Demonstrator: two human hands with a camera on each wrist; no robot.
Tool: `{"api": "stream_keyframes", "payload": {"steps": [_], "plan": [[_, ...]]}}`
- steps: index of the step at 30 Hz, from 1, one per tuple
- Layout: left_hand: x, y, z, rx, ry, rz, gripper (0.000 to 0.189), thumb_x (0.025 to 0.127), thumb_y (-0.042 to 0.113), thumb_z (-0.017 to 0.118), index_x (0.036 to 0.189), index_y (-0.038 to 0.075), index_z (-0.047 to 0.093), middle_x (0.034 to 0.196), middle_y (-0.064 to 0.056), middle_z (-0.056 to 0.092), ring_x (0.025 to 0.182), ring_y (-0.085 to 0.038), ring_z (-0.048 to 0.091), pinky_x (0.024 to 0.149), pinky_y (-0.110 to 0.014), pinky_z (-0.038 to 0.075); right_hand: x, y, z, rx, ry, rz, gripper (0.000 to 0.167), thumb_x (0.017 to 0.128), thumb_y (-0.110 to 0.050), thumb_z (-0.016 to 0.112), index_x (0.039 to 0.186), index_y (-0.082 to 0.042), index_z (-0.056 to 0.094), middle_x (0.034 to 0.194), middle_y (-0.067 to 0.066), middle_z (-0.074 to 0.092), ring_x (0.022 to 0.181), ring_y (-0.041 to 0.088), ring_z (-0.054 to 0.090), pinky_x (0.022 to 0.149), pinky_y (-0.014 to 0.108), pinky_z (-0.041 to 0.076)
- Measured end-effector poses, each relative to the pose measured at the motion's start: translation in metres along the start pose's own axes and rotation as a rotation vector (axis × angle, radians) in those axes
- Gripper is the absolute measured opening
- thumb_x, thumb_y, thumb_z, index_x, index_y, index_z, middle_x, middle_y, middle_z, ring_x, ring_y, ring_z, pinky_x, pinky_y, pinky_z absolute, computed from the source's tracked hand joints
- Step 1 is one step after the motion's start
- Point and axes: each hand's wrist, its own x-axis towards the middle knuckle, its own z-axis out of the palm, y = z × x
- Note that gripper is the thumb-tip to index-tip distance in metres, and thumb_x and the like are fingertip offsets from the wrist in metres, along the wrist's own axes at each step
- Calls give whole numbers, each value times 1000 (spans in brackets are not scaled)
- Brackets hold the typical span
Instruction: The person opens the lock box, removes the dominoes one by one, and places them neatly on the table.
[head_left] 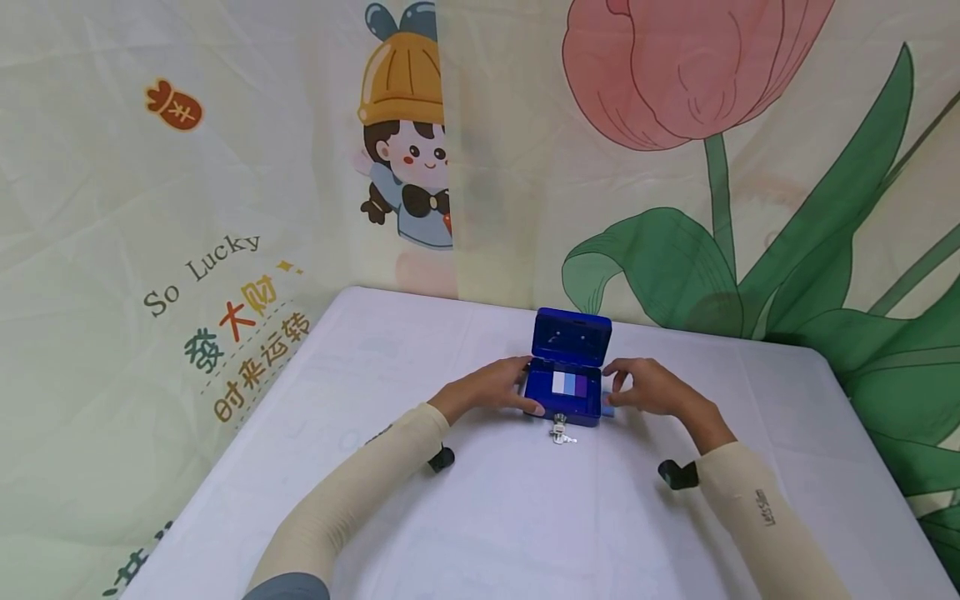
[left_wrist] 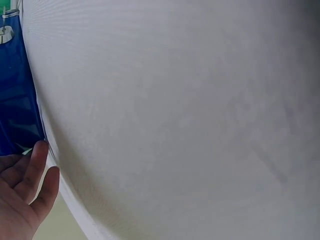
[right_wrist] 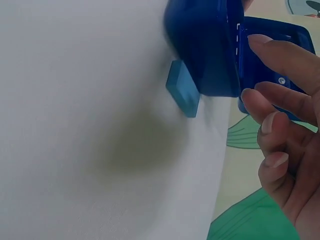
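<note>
1 left hand, half spread, touches the box.

Head view reads evenly lit; wrist views are dimmer, softer, with a diffuse shadow near the blue box in the right-wrist view.

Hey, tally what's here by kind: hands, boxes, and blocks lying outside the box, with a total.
Bare hands: 2 (left hand and right hand)
Dark blue rectangular hinged box, lid open: 1
Light blue rectangular block on the table beside the box: 1
Total: 4
</note>
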Motion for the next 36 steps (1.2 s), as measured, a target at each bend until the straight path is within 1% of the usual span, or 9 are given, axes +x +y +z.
{"api": "stream_keyframes", "payload": {"steps": [7,11,14,17,24,27,30,32,36], "plan": [[2,-2,0,1,3,18,107,78,60,79,159,15,27,156,-7,46,140,-26,48,115,-46,40,3,-11,4,-21,8,-53,54,87,-31,80,130,-5,61,103,4,66,90,21,61,76,33,58],[3,-4,1,-1,-1,24,107,77,61,79,159,15,28,155,-7,46,140,-25,48,115,-46,40,6,-18,7,-50,18,-70,52,87,-31,80,128,-4,63,99,3,66,98,23,60,87,40,57],[3,-5,1,-2,-2,30,106,77,62,79,159,15,28,155,-7,47,140,-25,48,116,-45,39,9,-24,9,-69,22,-84,51,88,-31,79,127,-3,63,95,2,66,98,23,59,92,43,55],[3,-6,1,-3,-3,36,106,78,61,78,159,15,29,154,-7,47,141,-24,47,117,-46,39,13,-27,12,-73,22,-95,52,88,-31,79,128,-2,63,93,2,66,94,22,59,91,42,55],[2,-6,1,-8,-9,57,104,79,60,78,158,14,29,154,-7,48,142,-23,46,118,-45,36,23,-32,18,-74,17,-97,52,88,-30,79,129,-3,63,96,4,68,88,19,62,85,39,57],[2,-6,1,-3,-8,68,104,79,61,78,158,14,29,154,-7,48,142,-23,45,119,-45,36,27,-34,21,-81,20,-104,52,88,-30,79,129,-2,64,92,3,69,83,18,63,83,38,58],[2,-7,1,6,-7,62,105,79,62,77,158,14,29,154,-7,48,141,-23,46,118,-44,36,30,-37,24,-93,17,-114,51,88,-29,79,130,-2,65,88,2,69,79,17,63,82,37,58],[2,-7,1,9,-7,57,106,78,63,77,159,14,29,154,-7,48,141,-23,47,118,-44,37,32,-39,26,-99,12,-118,51,89,-29,78,130,-3,65,87,1,70,77,16,63,82,37,59],[3,-7,0,9,-3,71,106,78,62,78,159,14,28,154,-7,47,141,-23,47,118,-43,37,35,-42,31,-121,12,-116,50,89,-29,78,131,-4,65,86,0,70,76,15,63,81,36,59]]}}
